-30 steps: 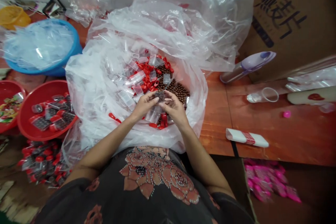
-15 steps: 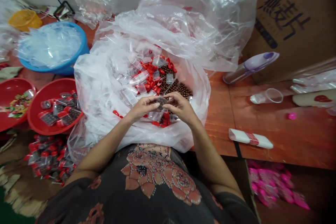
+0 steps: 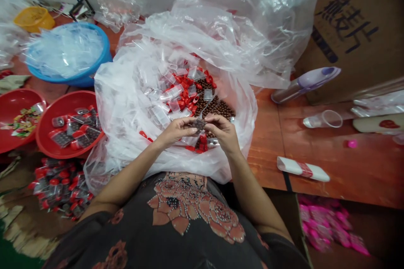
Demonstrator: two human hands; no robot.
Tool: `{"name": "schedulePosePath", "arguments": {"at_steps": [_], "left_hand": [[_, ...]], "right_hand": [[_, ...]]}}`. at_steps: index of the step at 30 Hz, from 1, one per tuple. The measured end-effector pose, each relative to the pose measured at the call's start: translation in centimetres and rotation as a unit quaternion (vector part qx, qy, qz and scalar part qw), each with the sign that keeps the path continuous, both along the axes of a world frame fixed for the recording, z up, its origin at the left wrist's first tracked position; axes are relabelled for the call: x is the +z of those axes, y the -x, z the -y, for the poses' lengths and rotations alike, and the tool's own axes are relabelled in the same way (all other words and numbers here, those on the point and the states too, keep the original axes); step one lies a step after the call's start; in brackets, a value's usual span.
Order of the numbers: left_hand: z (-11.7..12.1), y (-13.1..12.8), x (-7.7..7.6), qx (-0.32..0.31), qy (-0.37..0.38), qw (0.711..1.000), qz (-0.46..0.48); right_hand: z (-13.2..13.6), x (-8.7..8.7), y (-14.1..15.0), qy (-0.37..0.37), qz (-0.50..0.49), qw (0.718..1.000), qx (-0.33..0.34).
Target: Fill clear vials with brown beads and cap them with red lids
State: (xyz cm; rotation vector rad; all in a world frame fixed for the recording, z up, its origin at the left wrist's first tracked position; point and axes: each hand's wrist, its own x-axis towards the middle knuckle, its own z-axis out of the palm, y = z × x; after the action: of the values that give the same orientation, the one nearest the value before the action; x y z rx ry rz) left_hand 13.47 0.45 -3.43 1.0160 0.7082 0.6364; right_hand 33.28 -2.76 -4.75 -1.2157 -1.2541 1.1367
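My left hand (image 3: 177, 132) grips a small clear plastic container (image 3: 199, 125) full of brown balls, thumb on the near side and fingers behind. At the container's right end, my right hand (image 3: 222, 132) is closed, its thumb and fingertips pinched on it; those fingers partly cover this end. Just beyond my hands, a heap of loose brown balls (image 3: 223, 109) lies with a spoon handle (image 3: 205, 108) sticking out. Red caps (image 3: 182, 101) and empty clear containers (image 3: 173, 92) are piled beside the balls, on a sheet of clear plastic (image 3: 123, 92).
At left, a red bowl (image 3: 47, 145) holds filled containers with red caps. Another red bowl (image 3: 6, 101), a blue basin (image 3: 105, 50) of clear pieces and a yellow basket (image 3: 33, 19) stand around it. On the right are a purple-topped bottle (image 3: 303, 84), a clear cup (image 3: 331, 118) and a carton (image 3: 347, 67).
The view has shifted slightly, so everything sits a little farther right. Both hands still hold the container in front of the pile, and its turn looks slightly different.
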Motion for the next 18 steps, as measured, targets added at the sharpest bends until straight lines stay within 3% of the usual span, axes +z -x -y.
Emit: {"name": "schedulePosePath", "arguments": {"at_steps": [5, 11, 15, 18], "left_hand": [[-0.1, 0.1, -0.4, 0.013, 0.005, 1.000, -0.005], [-0.4, 1.1, -0.5, 0.062, 0.001, 0.998, 0.006], [-1.1, 2.0, -0.8, 0.130, -0.031, 0.991, 0.005], [-1.6, 2.3, -0.9, 0.150, -0.036, 0.988, -0.005]], "right_hand": [[-0.2, -0.5, 0.0, 0.023, -0.020, 0.999, 0.014], [-0.8, -1.5, -1.1, 0.078, 0.017, 0.995, -0.060], [-3.7, -3.2, -2.7, 0.051, 0.167, 0.982, -0.078], [-7.2, -3.9, -3.2, 0.004, 0.309, 0.947, -0.089]]}}
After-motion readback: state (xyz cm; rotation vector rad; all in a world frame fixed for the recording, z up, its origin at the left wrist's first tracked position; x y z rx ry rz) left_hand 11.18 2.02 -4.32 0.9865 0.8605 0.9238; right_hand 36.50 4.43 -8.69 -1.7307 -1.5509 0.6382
